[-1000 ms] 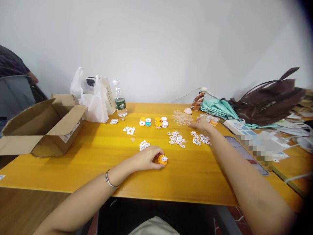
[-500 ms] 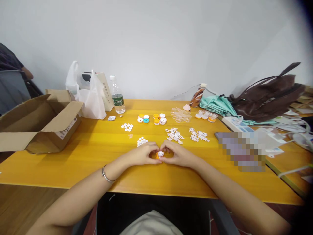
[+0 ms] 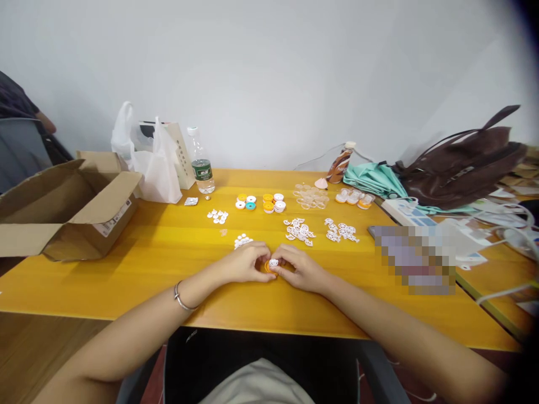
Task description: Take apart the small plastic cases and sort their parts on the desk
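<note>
Close to the front of the table, my left hand (image 3: 248, 262) grips a small orange round base (image 3: 268, 268) between thumb and fingers. My right hand (image 3: 302, 269) pinches a small white openwork piece (image 3: 273, 262) that sits on top of the base. My fingertips partly cover both parts. Just beyond my left hand lies a cluster of white round caps (image 3: 243, 241). White leaf-shaped cutouts (image 3: 300, 231) are spread beyond my right hand, with a second pile of cutouts (image 3: 342, 231) to their right.
Coloured discs (image 3: 250, 206), clear rings (image 3: 310, 197) and lidded orange pieces (image 3: 352, 196) lie farther back. A cardboard box (image 3: 88, 230), plastic bag (image 3: 155, 174) and water bottle (image 3: 203, 168) stand left. A drink bottle (image 3: 339, 165), brown bag (image 3: 463, 168) and pixelated flat object (image 3: 415, 261) are right.
My right hand has closed in on the white piece, its fingers nearer the thumb. The left hand keeps its grip on the orange base. The whole view has shifted slightly.
</note>
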The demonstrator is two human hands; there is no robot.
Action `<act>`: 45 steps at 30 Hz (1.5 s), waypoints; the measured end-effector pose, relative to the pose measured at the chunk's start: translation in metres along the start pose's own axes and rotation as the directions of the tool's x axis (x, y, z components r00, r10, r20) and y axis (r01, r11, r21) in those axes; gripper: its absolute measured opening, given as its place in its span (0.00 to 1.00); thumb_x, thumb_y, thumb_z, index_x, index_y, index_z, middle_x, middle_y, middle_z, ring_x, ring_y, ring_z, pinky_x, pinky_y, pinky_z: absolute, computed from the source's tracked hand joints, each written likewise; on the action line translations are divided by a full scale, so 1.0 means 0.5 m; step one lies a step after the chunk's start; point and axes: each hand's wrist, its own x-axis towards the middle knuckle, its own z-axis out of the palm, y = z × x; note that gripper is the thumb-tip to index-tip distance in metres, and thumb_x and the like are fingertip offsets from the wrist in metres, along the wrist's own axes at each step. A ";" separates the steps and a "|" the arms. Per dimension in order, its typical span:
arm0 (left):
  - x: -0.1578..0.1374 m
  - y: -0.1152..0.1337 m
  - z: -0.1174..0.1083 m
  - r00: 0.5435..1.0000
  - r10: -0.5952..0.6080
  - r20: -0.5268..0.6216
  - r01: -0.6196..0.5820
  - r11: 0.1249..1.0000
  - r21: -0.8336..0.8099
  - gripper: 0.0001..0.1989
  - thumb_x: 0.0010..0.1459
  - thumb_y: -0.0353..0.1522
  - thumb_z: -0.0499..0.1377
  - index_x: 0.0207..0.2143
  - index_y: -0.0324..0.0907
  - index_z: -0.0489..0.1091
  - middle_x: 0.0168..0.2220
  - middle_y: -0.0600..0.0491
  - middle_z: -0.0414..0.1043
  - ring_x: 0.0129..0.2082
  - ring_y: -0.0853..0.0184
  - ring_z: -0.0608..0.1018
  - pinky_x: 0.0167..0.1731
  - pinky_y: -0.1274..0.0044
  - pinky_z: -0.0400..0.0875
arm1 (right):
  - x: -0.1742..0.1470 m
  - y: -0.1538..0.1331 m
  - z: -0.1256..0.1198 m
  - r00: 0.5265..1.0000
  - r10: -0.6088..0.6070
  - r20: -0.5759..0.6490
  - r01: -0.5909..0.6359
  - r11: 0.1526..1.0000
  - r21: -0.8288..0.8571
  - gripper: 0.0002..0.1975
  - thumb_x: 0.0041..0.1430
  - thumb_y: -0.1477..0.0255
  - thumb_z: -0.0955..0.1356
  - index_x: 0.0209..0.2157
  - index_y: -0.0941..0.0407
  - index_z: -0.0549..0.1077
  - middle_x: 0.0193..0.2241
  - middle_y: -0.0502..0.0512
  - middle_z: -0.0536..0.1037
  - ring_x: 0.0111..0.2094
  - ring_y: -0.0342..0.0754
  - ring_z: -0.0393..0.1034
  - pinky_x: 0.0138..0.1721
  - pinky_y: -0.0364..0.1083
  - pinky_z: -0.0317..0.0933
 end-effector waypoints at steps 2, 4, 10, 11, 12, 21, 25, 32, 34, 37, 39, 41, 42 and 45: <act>0.000 0.000 0.002 1.000 -0.013 -0.010 0.013 1.000 0.004 0.14 0.46 0.39 0.62 0.25 0.40 0.61 0.25 0.57 0.63 0.27 0.71 0.66 0.28 0.79 0.59 | -0.001 0.001 0.002 1.000 -0.004 -0.012 0.004 1.000 -0.005 0.04 0.58 0.70 0.63 0.33 0.55 0.68 0.29 0.54 0.71 0.31 0.46 0.64 0.34 0.46 0.60; 0.001 0.001 0.003 1.000 -0.029 -0.009 0.029 1.000 0.003 0.14 0.45 0.39 0.62 0.25 0.40 0.62 0.25 0.57 0.64 0.26 0.72 0.66 0.28 0.80 0.59 | -0.002 0.000 0.002 1.000 -0.008 -0.018 0.008 1.000 -0.010 0.04 0.58 0.70 0.63 0.34 0.55 0.68 0.29 0.54 0.71 0.31 0.46 0.64 0.34 0.46 0.60; 0.000 0.004 0.004 0.998 -0.058 -0.007 0.058 0.998 0.019 0.14 0.44 0.39 0.62 0.25 0.40 0.63 0.26 0.56 0.65 0.26 0.72 0.66 0.27 0.80 0.60 | -0.004 -0.002 -0.001 0.999 -0.033 -0.012 0.032 0.999 -0.041 0.05 0.59 0.70 0.62 0.34 0.54 0.69 0.29 0.55 0.71 0.31 0.46 0.65 0.34 0.46 0.60; 0.000 0.005 0.005 0.998 -0.057 -0.005 0.057 0.998 0.019 0.14 0.44 0.39 0.62 0.25 0.40 0.63 0.26 0.56 0.65 0.26 0.72 0.66 0.27 0.80 0.60 | -0.005 -0.003 -0.001 0.999 -0.035 -0.012 0.035 0.998 -0.045 0.05 0.58 0.70 0.62 0.34 0.54 0.69 0.29 0.55 0.71 0.31 0.46 0.65 0.34 0.46 0.60; 0.000 0.005 0.006 0.998 -0.057 -0.002 0.057 0.998 0.019 0.14 0.44 0.40 0.62 0.25 0.40 0.63 0.26 0.56 0.65 0.26 0.71 0.67 0.27 0.80 0.60 | -0.005 -0.003 -0.001 0.999 -0.038 -0.011 0.037 0.998 -0.048 0.05 0.58 0.70 0.63 0.33 0.54 0.69 0.29 0.55 0.71 0.31 0.46 0.65 0.34 0.46 0.60; 0.001 0.015 0.006 0.995 -0.097 0.034 0.096 0.995 0.032 0.11 0.43 0.36 0.61 0.29 0.40 0.65 0.26 0.55 0.67 0.26 0.69 0.69 0.26 0.79 0.59 | 0.005 -0.024 0.027 0.973 0.005 -0.231 0.015 0.997 0.082 0.02 0.56 0.70 0.64 0.32 0.53 0.67 0.28 0.54 0.72 0.31 0.47 0.67 0.34 0.48 0.62; -0.003 0.014 0.006 0.998 -0.067 -0.011 0.068 0.989 0.129 0.12 0.46 0.39 0.59 0.29 0.40 0.64 0.26 0.54 0.67 0.27 0.67 0.69 0.29 0.77 0.60 | 0.011 -0.015 0.029 0.953 0.112 -0.281 -0.064 0.982 0.176 0.03 0.54 0.69 0.66 0.31 0.53 0.67 0.27 0.52 0.73 0.29 0.46 0.68 0.33 0.46 0.63; -0.003 0.009 -0.007 0.999 -0.043 0.020 0.039 0.985 0.168 0.24 0.41 0.52 0.60 0.27 0.40 0.64 0.26 0.54 0.67 0.29 0.66 0.70 0.31 0.76 0.60 | 0.013 0.007 0.031 0.900 0.298 -0.318 -0.157 0.902 0.403 0.07 0.52 0.66 0.68 0.30 0.54 0.67 0.26 0.51 0.73 0.30 0.45 0.69 0.34 0.46 0.64; -0.006 0.012 -0.020 0.999 -0.046 0.011 0.044 0.992 0.116 0.25 0.40 0.52 0.61 0.29 0.40 0.65 0.28 0.54 0.68 0.29 0.67 0.70 0.31 0.76 0.60 | 0.017 0.005 0.028 0.890 0.329 -0.317 -0.168 0.881 0.443 0.08 0.50 0.65 0.68 0.28 0.54 0.68 0.26 0.51 0.73 0.29 0.45 0.68 0.34 0.46 0.64; -0.012 0.022 -0.036 0.995 -0.057 -0.087 0.052 0.997 -0.051 0.23 0.45 0.48 0.61 0.36 0.41 0.66 0.33 0.52 0.68 0.34 0.67 0.70 0.33 0.77 0.63 | 0.027 -0.008 0.016 0.882 0.393 -0.260 -0.203 0.815 0.543 0.09 0.49 0.64 0.69 0.28 0.55 0.70 0.25 0.50 0.73 0.28 0.44 0.68 0.34 0.46 0.65; -0.015 0.029 -0.042 0.979 -0.051 -0.198 0.017 0.985 -0.171 0.20 0.51 0.43 0.59 0.43 0.41 0.66 0.36 0.51 0.67 0.36 0.68 0.70 0.36 0.77 0.64 | 0.038 -0.022 0.004 0.891 0.413 -0.189 -0.225 0.763 0.606 0.09 0.49 0.63 0.69 0.27 0.55 0.71 0.24 0.49 0.73 0.27 0.43 0.68 0.34 0.45 0.65; -0.015 0.034 -0.043 0.958 -0.033 -0.286 -0.044 0.965 -0.259 0.18 0.55 0.39 0.57 0.46 0.42 0.65 0.36 0.51 0.67 0.37 0.68 0.70 0.37 0.77 0.64 | 0.050 -0.038 -0.009 0.910 0.399 -0.115 -0.235 0.722 0.651 0.10 0.49 0.63 0.69 0.25 0.55 0.73 0.23 0.49 0.74 0.26 0.43 0.68 0.33 0.44 0.65; -0.015 0.035 -0.043 0.949 -0.023 -0.315 -0.077 0.951 -0.300 0.17 0.56 0.38 0.56 0.46 0.42 0.66 0.36 0.51 0.66 0.36 0.69 0.70 0.38 0.76 0.64 | 0.056 -0.046 -0.015 0.918 0.388 -0.085 -0.236 0.705 0.669 0.10 0.48 0.63 0.69 0.25 0.55 0.73 0.22 0.49 0.74 0.25 0.42 0.68 0.32 0.44 0.64; -0.014 0.034 -0.042 0.929 0.000 -0.370 -0.181 0.871 -0.456 0.14 0.57 0.36 0.56 0.45 0.42 0.69 0.35 0.50 0.65 0.36 0.68 0.70 0.38 0.75 0.66 | 0.073 -0.064 -0.025 0.927 0.373 -0.043 -0.233 0.661 0.713 0.11 0.47 0.62 0.70 0.22 0.56 0.75 0.20 0.49 0.74 0.23 0.42 0.68 0.29 0.43 0.64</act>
